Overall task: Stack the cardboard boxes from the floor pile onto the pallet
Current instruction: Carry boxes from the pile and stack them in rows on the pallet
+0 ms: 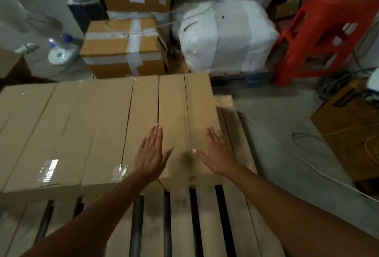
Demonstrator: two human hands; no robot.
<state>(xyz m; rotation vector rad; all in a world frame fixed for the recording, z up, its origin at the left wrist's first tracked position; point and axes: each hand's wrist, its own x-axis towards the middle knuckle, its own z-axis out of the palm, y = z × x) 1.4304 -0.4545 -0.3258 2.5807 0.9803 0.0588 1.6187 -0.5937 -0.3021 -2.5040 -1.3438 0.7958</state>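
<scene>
Cardboard box — long, smooth — on slatted wooden pallet.

L hand, R hand + both forearms bare; nails trimmed short.

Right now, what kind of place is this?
Probably a storeroom or small warehouse: a wooden pallet loaded with cardboard boxes, taped cartons stacked behind it, and a white wrapped bale beside them.

Matt tan cardboard boxes under both hands, glossy clear tape strip left of the left hand. Rough pale wooden slat pallet below the right hand. Glossy red plastic stool beyond.
</scene>
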